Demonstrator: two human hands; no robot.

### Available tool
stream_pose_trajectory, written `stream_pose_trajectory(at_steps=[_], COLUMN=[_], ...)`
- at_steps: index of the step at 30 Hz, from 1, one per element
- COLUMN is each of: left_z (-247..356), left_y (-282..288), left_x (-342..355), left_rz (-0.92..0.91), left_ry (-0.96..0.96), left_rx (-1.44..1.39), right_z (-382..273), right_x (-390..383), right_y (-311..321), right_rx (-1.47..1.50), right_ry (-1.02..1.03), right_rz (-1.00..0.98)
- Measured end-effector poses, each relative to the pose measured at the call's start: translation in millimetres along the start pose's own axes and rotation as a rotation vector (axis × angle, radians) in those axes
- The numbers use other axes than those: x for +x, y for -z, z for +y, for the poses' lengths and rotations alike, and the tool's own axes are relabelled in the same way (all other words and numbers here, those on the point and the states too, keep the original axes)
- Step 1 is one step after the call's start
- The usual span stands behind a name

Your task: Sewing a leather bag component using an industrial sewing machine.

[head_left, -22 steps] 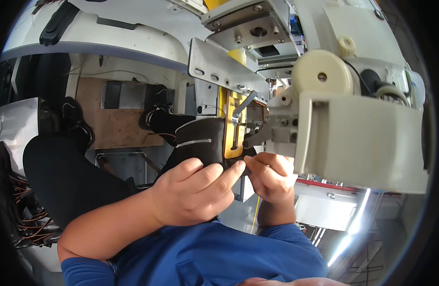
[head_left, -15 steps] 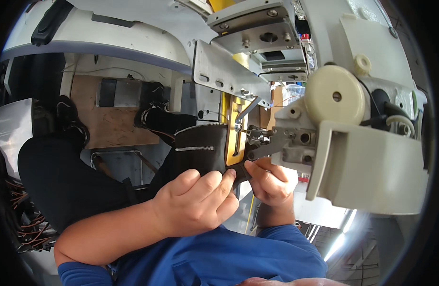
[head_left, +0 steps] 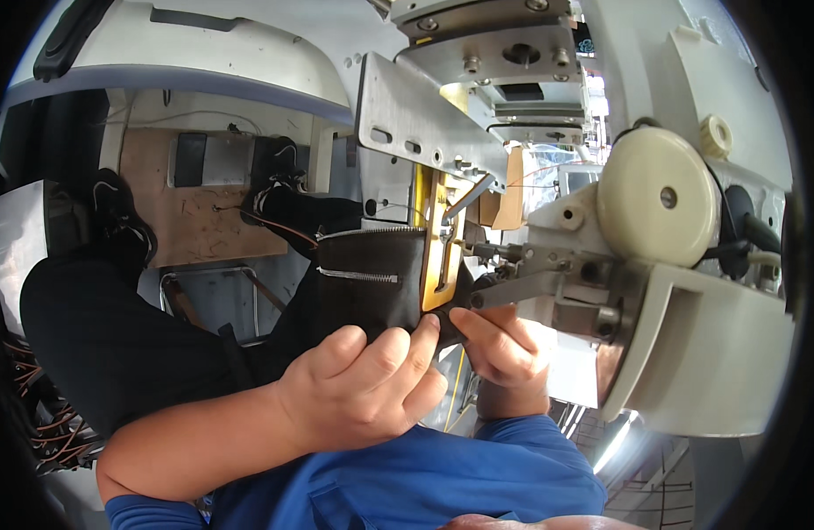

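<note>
A dark brown, leather-like piece (head_left: pixel 363 305) with metal zipper teeth along its top edge hangs beside a yellow slotted plate (head_left: pixel 432 281). A second short strip of silvery zipper teeth (head_left: pixel 361 276) shows across its face. My left hand (head_left: pixel 363 384) pinches the lower right edge of the piece, just below the plate. Close by, my right hand (head_left: pixel 506 349) has its thumb and finger closed on the same dark edge. The fingertips of both hands nearly meet there. The part of the piece behind the plate is hidden.
Right of the hands stands a sewing machine head with a cream handwheel (head_left: pixel 659 196) and a curved cream cover (head_left: pixel 698 353). Metal linkage (head_left: pixel 539 287) lies just above my right hand. A slotted steel bracket (head_left: pixel 407 124) overhangs the plate. Far below, a foot pedal (head_left: pixel 226 165) sits on a brown board.
The view has shifted slightly, so the machine head appears farther right and larger. Both hands keep their hold at nearly the same spot on the dark piece.
</note>
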State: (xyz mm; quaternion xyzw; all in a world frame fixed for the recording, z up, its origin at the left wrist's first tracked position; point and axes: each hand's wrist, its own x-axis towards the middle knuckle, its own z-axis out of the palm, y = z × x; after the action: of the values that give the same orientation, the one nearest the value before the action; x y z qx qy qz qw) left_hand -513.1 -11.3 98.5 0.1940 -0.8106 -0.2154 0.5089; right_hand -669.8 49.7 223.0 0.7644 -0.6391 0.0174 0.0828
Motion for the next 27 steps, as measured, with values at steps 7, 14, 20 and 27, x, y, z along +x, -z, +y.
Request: stream_pose_trajectory(at_steps=[7,14,20,27], left_z=[-1.7,-1.0,-0.7,-1.5], left_y=[-3.7,-4.3,-6.5,-4.7], left_x=[-2.5,-3.1,-2.5,-2.3], left_rz=[0.048,0.060,0.077,0.093], left_ry=[0.002,-0.003,-0.004,-0.009], left_rx=[-0.074,-0.080,-0.065,-0.070], right_z=[-0.3,-0.9,-1.3,-4.6], right_x=[-3.9,-6.3,-6.2,-10.3], right_y=[4.7,3.0,2.5,1.2], right_rx=[-0.084,-0.159,-0.142,-0.185], right_ry=[0.049,0.053,0.029,-0.048], right_rz=[-0.014,0.046,0.073,0.079])
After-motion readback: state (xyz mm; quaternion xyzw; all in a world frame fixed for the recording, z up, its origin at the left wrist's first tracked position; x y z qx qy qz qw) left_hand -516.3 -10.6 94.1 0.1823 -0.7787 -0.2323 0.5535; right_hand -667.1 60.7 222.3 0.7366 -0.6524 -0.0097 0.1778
